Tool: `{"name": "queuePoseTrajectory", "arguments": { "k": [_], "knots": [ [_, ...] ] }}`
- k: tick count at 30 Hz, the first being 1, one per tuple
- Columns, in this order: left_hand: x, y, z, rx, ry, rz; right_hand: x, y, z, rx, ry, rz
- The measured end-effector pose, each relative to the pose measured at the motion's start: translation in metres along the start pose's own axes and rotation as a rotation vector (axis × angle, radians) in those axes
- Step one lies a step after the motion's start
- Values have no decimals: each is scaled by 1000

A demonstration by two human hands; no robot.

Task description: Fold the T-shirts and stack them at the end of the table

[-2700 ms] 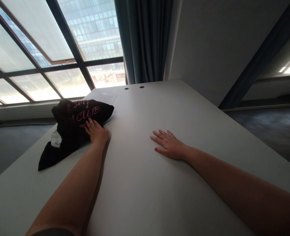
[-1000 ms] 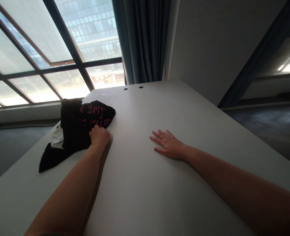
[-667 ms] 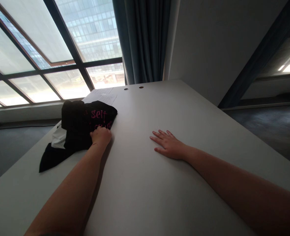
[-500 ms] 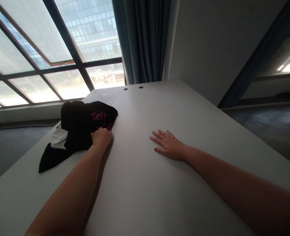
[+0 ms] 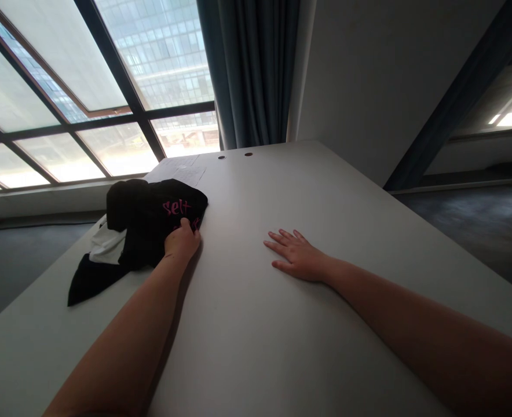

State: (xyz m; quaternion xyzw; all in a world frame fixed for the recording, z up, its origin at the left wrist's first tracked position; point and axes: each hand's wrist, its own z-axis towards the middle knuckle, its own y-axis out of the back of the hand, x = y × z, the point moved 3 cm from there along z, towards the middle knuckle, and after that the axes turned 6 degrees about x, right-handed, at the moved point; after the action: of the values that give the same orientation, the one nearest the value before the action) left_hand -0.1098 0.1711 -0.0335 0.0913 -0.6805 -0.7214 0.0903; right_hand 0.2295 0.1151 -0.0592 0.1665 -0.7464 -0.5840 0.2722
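A crumpled black garment (image 5: 145, 223) with pink lettering and a white inner patch lies on the left part of a grey-white table (image 5: 256, 324). My left hand (image 5: 181, 241) is closed on the garment's right edge, fingers curled into the fabric. My right hand (image 5: 297, 255) lies flat on the bare tabletop to the right, fingers spread, holding nothing, well apart from the garment.
A sheet of paper (image 5: 182, 171) lies at the table's far left corner, behind the garment. Two small round holes (image 5: 235, 155) sit near the far edge. Large windows (image 5: 86, 87) and a dark curtain (image 5: 251, 69) stand beyond; a wall rises at right.
My left hand went from lying open on the garment to gripping it, and has bunched the fabric slightly to the right. The lettering has folded under. My right hand has not moved.
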Motion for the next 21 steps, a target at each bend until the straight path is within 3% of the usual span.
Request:
{"name": "queuePoseTrajectory", "arguments": {
  "k": [6,21],
  "knots": [
    [4,-4,1,-79,-26,-10,1,1,-1,11,-8,-1],
    [0,2,3,46,-86,21,1,1,-1,9,-10,-16]
  ]
}}
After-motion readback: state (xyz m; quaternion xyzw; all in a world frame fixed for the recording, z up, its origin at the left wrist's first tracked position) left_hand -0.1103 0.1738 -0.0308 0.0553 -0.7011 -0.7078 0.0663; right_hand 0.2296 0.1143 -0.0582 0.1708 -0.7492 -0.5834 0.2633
